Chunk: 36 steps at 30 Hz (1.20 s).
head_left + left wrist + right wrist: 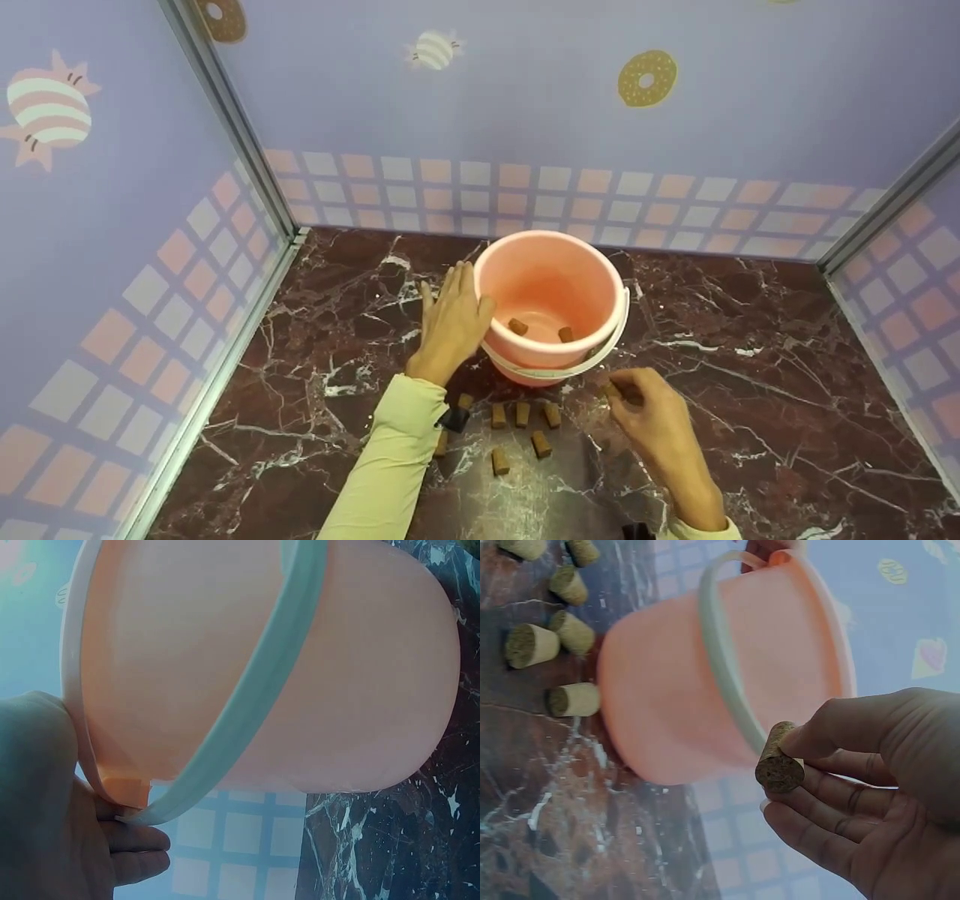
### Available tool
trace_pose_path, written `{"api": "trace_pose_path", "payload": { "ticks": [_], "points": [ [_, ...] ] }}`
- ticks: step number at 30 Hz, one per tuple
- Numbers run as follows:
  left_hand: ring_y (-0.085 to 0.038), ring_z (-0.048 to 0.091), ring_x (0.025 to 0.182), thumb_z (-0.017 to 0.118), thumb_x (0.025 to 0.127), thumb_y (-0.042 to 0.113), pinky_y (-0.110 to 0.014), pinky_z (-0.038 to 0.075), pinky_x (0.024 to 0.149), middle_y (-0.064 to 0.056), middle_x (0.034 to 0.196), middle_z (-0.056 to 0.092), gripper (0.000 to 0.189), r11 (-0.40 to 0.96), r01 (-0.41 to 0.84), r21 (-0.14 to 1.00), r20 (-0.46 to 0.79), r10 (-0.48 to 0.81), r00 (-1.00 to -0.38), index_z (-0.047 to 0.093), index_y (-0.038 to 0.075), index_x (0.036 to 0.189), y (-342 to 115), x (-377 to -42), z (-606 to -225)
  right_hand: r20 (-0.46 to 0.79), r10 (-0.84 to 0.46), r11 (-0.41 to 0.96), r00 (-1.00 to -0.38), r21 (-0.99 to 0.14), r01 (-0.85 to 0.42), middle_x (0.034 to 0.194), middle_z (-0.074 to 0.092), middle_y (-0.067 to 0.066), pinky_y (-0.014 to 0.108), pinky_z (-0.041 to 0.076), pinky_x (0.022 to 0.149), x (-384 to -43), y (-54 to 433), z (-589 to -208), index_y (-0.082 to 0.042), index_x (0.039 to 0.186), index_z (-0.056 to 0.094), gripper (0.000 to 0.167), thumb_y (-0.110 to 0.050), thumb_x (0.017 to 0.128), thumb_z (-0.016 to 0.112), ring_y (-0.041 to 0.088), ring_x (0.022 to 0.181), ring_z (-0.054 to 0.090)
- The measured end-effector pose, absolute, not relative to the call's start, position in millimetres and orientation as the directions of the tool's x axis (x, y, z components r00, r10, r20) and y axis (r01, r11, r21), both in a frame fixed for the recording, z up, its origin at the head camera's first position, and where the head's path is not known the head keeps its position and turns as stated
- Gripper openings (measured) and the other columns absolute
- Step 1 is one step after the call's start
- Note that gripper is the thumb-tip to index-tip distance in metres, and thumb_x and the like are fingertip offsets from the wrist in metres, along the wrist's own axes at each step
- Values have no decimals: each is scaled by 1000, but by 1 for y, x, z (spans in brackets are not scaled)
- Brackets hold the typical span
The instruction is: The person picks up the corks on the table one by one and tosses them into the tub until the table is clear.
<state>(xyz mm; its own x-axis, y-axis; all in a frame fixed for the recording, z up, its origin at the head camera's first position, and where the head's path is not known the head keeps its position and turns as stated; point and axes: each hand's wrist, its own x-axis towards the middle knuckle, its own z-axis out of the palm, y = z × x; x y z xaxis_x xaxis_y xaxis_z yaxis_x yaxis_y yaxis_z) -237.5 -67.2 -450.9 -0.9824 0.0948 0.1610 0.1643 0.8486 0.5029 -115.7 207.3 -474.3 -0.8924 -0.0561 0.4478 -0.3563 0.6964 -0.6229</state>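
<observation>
Head view: the right hand (658, 420) pinches a cork (613, 391) between fingers; the bucket (551, 289), gripped by the left hand (452, 319), lies upper left.

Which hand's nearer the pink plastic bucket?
Left. The left hand touches the left side of the pink plastic bucket; the right hand, pinching a brown tapered cork, is apart, front-right of it.
</observation>
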Motion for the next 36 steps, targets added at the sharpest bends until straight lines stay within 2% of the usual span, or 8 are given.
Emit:
{"api": "trace_pose_path", "payload": {
  "ticks": [6,14,22,36],
  "points": [
    [-33,23,159,42,109,34,-63,-4,127,-19,171,26,68,847,158,508,153,92,-984,28,-4,165,-66,-237,-450,519,-68,701,-852,-583,-411,94,72,8,40,64,73,-118,210,-466,0,99,74,23,11,82,82,28,80,73],
    [-32,24,159,40,109,34,-63,-3,127,-19,171,27,68,851,163,499,160,95,-983,29,-4,164,-66,-238,-450,558,-79,676,-826,-579,-456,97,73,13,40,65,73,-120,211,-456,3,101,73,28,14,78,83,32,80,74],
    [-32,23,159,40,109,33,-63,-3,127,-19,171,27,67,852,155,500,156,88,-984,30,-4,164,-67,-239,-451,594,-87,663,-800,-564,-491,98,73,15,30,64,76,-125,211,-441,5,103,72,34,21,74,81,35,82,74],
    [-32,23,159,42,110,32,-62,-4,127,-19,171,27,67,848,157,507,155,90,-984,28,-4,164,-66,-239,-452,599,-80,643,-797,-580,-500,98,72,14,21,61,78,-132,206,-426,7,104,72,32,22,77,78,33,83,74]
  ]
}}
